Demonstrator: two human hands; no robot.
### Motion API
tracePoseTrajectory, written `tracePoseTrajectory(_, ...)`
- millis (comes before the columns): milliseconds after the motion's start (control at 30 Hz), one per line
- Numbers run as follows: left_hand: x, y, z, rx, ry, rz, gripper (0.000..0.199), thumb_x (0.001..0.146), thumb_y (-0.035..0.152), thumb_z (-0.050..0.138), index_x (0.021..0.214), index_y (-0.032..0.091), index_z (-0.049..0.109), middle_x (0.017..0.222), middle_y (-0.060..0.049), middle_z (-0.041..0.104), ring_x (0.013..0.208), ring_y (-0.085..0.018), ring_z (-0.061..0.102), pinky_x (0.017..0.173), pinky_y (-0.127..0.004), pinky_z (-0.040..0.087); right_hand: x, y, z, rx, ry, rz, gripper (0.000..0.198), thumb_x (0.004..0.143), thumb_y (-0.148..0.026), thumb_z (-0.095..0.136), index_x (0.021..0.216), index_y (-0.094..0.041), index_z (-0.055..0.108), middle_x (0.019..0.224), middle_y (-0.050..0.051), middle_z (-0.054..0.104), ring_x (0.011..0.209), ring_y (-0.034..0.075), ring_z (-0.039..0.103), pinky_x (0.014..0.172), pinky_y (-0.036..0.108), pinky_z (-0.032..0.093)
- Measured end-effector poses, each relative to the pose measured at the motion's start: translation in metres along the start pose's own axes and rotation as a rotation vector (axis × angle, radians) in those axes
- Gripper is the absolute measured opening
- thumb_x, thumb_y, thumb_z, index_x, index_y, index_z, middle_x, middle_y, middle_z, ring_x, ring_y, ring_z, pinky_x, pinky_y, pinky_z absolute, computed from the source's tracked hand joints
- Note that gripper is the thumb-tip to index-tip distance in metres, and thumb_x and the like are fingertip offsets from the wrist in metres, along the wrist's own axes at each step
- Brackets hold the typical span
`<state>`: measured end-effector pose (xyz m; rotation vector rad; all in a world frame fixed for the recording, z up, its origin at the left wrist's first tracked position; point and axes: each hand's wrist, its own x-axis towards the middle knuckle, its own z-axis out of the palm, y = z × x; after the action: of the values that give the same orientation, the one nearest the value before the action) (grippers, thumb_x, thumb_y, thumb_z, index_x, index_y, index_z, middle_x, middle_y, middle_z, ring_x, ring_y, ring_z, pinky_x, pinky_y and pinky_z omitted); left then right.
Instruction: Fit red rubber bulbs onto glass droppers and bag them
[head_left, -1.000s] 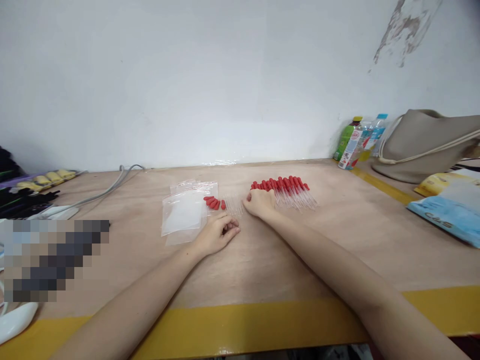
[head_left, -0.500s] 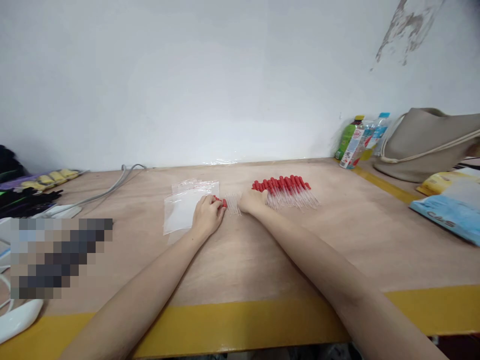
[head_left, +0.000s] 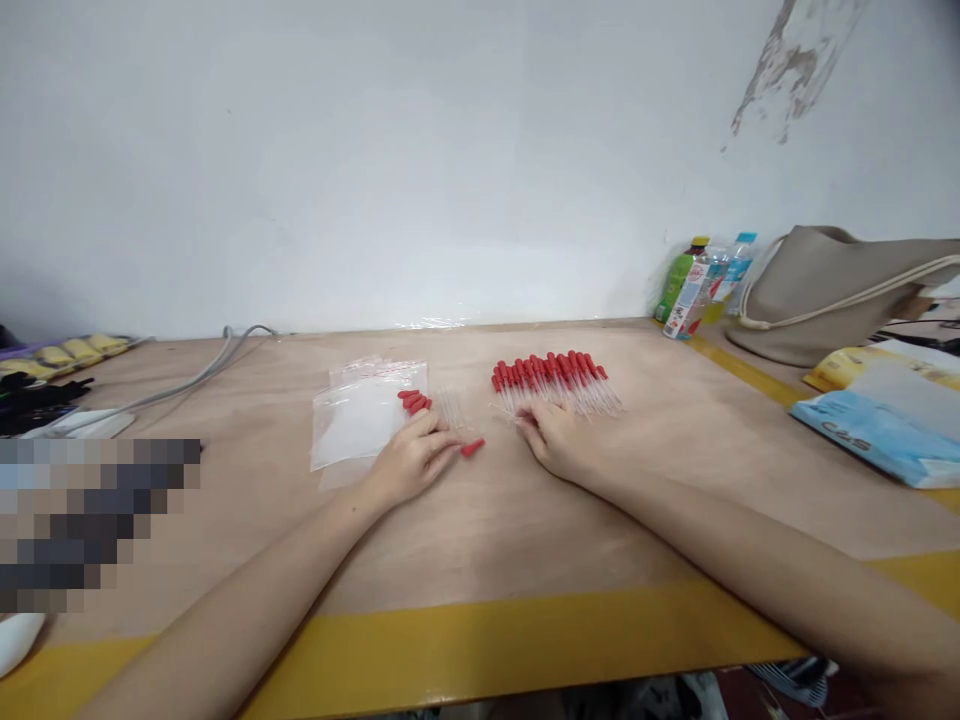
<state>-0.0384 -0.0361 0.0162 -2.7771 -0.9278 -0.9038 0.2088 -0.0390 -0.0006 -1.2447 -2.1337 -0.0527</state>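
Observation:
My left hand (head_left: 415,458) pinches a red rubber dropper bulb (head_left: 472,448) between thumb and fingertip, just above the table. Beside its knuckles lie several loose red bulbs (head_left: 412,401), partly covered by the fingers. My right hand (head_left: 559,437) has its fingers closed on a thin clear dropper tube (head_left: 504,411), whose end points left towards the bulb; the two are apart. Between the hands, a little farther back, rest several bare clear tubes (head_left: 452,408). Behind my right hand lies a row of red-capped droppers (head_left: 551,370), bulbs towards the wall.
Flat clear zip bags (head_left: 349,425) lie left of the loose bulbs. Drink bottles (head_left: 686,290), a grey-beige bag (head_left: 825,290) and a blue packet (head_left: 862,430) stand or lie at the right. A grey cable (head_left: 202,378) crosses the back left.
My left hand has moved towards me and now holds a bulb out to the right. My right hand has shifted right, away from the bare tubes, with one tube in its fingers.

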Motion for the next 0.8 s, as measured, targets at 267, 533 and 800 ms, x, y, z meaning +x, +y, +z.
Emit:
tracePoseTrajectory(267,0.011,0.029,0.008,-0.115,0.055,-0.223,0.025,0.085,0.03,0.048,0.105,0.017,0.055,0.086,-0.005,0.051,0.078,-0.016,0.051,0.073,-0.029,0.044,-0.01,-0.003,-0.006,0.003,0.032,-0.054,0.022,0.086,-0.021,0.042,0.101,-0.017,0.058,0.092,0.006,0.065,0.081,0.016,0.057,0.073,0.031,0.029)
tracePoseTrajectory(533,0.017,0.037,0.018,-0.195,-0.103,-0.207,0.015,0.08,0.03,0.056,0.089,0.019,0.057,0.087,-0.002,0.049,0.075,-0.013,0.051,0.069,-0.026,0.044,-0.013,-0.012,-0.006,0.044,0.055,-0.101,0.02,0.086,-0.019,0.042,0.095,-0.018,0.06,0.089,0.005,0.067,0.077,0.015,0.058,0.075,0.032,0.029)
tracePoseTrajectory(800,0.014,0.03,0.021,-0.288,0.0,-0.277,0.017,0.084,0.027,0.049,0.098,0.018,0.053,0.079,-0.002,0.058,0.072,-0.014,0.055,0.069,-0.027,0.044,-0.013,-0.01,-0.009,0.087,0.065,-0.064,0.015,0.084,-0.018,0.044,0.089,-0.018,0.058,0.084,0.003,0.065,0.073,0.014,0.056,0.073,0.031,0.028)
